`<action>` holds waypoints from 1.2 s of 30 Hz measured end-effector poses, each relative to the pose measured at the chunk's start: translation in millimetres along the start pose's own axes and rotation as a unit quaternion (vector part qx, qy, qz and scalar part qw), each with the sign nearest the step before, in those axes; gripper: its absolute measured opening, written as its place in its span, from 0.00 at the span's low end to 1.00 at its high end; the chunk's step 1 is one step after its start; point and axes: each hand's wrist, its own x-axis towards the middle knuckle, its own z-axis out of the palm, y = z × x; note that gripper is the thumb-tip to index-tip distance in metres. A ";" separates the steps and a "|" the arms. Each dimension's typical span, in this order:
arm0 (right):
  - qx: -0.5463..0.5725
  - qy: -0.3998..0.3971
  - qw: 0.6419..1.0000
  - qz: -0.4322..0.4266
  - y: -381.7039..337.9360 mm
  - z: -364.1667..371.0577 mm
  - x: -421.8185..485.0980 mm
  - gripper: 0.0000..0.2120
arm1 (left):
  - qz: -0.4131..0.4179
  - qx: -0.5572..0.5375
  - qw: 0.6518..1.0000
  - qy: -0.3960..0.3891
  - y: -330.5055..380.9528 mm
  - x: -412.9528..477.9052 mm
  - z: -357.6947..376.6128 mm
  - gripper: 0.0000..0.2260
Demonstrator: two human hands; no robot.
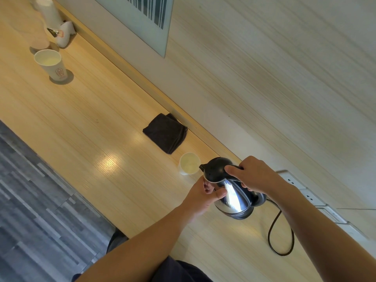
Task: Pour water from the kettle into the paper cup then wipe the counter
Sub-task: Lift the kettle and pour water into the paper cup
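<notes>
A steel kettle with a black lid is tilted over the wooden counter, its spout touching the rim of a white paper cup. My right hand grips the kettle's handle from above, thumb on the lid. My left hand presses against the kettle's steel side below the spout. A folded black cloth lies on the counter beyond the cup, near the wall.
A second printed paper cup stands far left, with a stack of cups and white packets behind it. The kettle's black cord loops on the counter to the right. Wall sockets sit along the back edge.
</notes>
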 end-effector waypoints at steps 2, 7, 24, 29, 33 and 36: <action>-0.001 0.000 1.000 0.000 -0.6 0.3 0.2 0.23 | 0.005 0.002 1.000 0.002 -1.3 0.0 -0.5 0.09; -0.004 -0.003 1.000 -0.004 -0.7 0.5 0.5 0.22 | 0.011 0.002 1.000 0.004 -4.9 0.9 -0.7 0.11; 0.007 -0.003 1.000 -0.010 4.3 4.0 2.0 0.23 | 0.028 0.011 0.999 0.016 -21.2 8.7 -2.4 0.19; 0.060 0.025 0.997 -0.052 26.8 10.4 -3.0 0.25 | 0.064 0.011 0.995 0.069 -24.2 11.8 7.7 0.29; 0.135 0.090 0.984 -0.068 51.9 19.4 -16.5 0.17 | 0.098 0.034 0.989 0.107 -19.2 11.9 22.3 0.32; 0.182 0.134 0.973 -0.048 67.8 27.5 -29.9 0.14 | 0.108 0.078 0.984 0.120 -21.0 13.6 34.2 0.34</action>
